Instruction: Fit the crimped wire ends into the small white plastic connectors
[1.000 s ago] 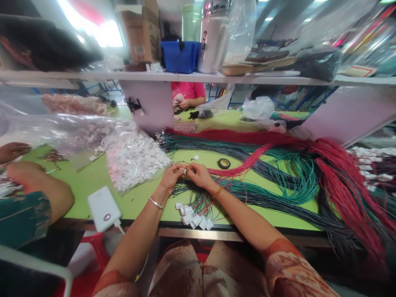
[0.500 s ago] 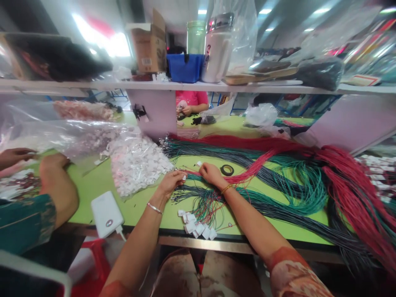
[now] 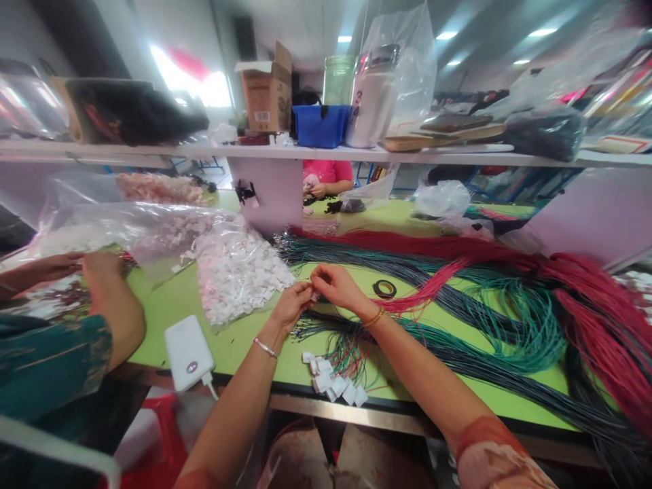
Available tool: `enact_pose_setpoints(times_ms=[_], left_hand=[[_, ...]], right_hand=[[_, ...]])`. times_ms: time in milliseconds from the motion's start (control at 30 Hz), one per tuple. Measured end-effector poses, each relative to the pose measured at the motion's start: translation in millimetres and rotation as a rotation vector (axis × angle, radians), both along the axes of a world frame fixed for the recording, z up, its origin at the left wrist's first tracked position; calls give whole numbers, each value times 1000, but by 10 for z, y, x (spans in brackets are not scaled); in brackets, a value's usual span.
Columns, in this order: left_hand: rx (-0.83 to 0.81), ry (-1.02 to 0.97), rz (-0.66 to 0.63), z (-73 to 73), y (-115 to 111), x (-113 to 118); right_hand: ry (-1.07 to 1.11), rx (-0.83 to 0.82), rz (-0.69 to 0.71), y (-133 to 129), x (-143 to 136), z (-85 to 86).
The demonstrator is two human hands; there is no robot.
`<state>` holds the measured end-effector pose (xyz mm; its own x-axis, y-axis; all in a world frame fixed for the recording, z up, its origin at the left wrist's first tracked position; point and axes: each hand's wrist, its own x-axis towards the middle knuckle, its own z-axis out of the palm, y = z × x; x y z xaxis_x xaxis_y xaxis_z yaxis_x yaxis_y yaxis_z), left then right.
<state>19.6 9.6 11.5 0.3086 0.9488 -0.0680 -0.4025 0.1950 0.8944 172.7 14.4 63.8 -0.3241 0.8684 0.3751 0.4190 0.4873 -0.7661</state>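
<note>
My left hand (image 3: 294,303) is closed in a pinch; a small white connector (image 3: 314,296) shows faintly at its fingertips. Against those fingertips my right hand (image 3: 337,286) is also pinched, and what lies inside it is hidden. Just below both hands, the metal-tipped ends of dark and green wires (image 3: 318,324) fan out on the green table (image 3: 244,334). Nearer the front edge lies a small pile of white connectors (image 3: 333,382) joined to thin wires. Red wires (image 3: 428,288) trail away to the right behind my right wrist.
A clear bag of white connectors (image 3: 239,272) lies left of my hands. Black tape (image 3: 384,289) rests behind my right wrist. A white power bank (image 3: 188,353) with a cable sits at the front left, near a co-worker's arm (image 3: 115,305). A loaded shelf (image 3: 214,153) spans the back.
My right hand has moved left to meet my left hand, and the fingertips now come together. The view has shifted slightly, so the scene sits lower and further right.
</note>
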Motion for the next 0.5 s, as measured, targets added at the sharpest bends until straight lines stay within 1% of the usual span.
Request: enact_pose_setpoints(times_ms=[67,133,267,367,500], left_hand=[[2,-22,-6,2,-5,8],[-10,-23,5,12,-11,14],[-27,-22,32,42,-25,27],[-34,-30,41,50,-29,38],[-49,-31,56,35,-22,43]], right_hand=[[95,-69,28,5,-23,57],[137,-119,5,5,15,34],[148,-169,-99,-6,167,-186],[176,-205,-103,-33,228,-344],[189,-215,-86,-86,214,-421]])
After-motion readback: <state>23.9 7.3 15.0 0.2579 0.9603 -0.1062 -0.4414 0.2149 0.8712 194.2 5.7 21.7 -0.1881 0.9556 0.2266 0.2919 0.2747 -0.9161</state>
